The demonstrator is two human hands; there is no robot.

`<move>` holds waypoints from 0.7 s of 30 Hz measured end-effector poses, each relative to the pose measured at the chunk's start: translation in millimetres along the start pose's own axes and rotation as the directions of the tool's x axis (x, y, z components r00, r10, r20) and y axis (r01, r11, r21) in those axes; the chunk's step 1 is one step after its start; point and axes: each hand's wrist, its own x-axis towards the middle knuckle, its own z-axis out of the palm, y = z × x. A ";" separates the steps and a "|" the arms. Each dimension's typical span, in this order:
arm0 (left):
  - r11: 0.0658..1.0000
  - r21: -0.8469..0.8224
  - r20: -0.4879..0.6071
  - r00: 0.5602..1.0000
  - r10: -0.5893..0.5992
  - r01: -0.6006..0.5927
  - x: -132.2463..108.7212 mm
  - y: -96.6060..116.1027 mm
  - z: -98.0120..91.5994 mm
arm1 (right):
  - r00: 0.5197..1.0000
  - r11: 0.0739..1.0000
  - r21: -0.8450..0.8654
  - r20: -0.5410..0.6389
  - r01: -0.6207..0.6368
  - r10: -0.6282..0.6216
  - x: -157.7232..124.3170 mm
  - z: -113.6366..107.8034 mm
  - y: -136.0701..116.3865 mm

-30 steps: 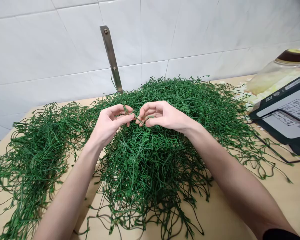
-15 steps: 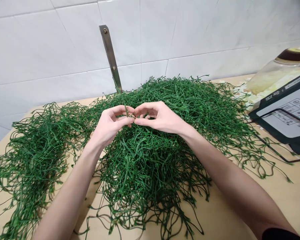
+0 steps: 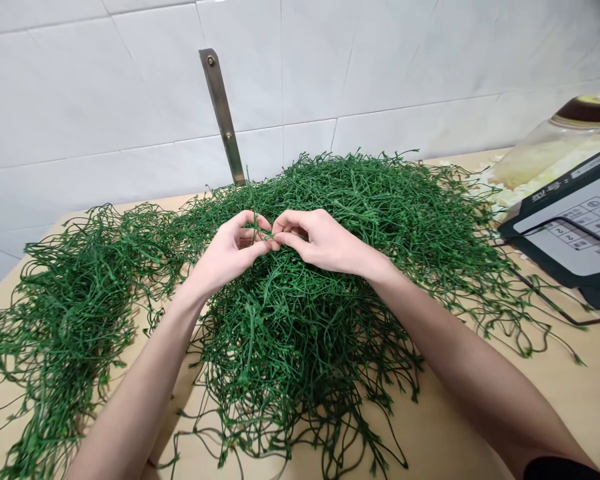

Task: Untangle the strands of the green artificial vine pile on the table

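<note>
At the far left, a smaller heap of green stems point(image 3: 80, 300) lies on the pale wooden table point(image 3: 450, 440), its strands spreading toward the near edge of the view. A few strands link it to the larger heap at the middle.

The left hand point(image 3: 233, 247) is over the far-left part of the larger heap, fingers curled, thumb and fingertips closed on 1 thin green stem point(image 3: 255, 210). Part of this stem rises above the fingers, close to vertical. Behind it, 1 metal bar point(image 3: 222, 113) with 2 visible bolts leans slightly left in front of the pale tiled wall point(image 3: 105, 113); its foot meets the stems.

The larger heap point(image 3: 310, 327) fills the middle of the table, tangled and dense, with loose strands at its near side and right side.

The right hand point(image 3: 320, 240) is just beside the left hand, its thumb and forefinger pinched on the same stem; the exact contact is partly hidden by the fingers. A dark sleeve point(image 3: 557, 469) shows at the right elbow.

At the far right is a dark box point(image 3: 570, 220) with a pale printed panel, tilted. A black cable point(image 3: 573, 323) runs beside it. Behind the box is a clear container point(image 3: 527, 157) with a dark band.
</note>
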 end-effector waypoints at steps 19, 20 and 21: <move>0.984 -0.170 0.207 0.978 -0.017 0.053 1.2 -1.1 -2.9 | 0.986 0.985 0.083 0.088 -0.150 0.142 2.1 -7.3 -5.4; 0.979 -0.190 0.226 0.974 -0.030 0.075 1.4 -0.8 -2.6 | 0.986 0.980 0.133 0.085 -0.151 0.140 2.5 -6.8 -4.5; 0.972 -0.214 0.246 0.968 -0.046 0.100 1.7 -0.8 -2.2 | 0.988 0.972 0.184 0.080 -0.144 0.131 2.7 -6.1 -3.8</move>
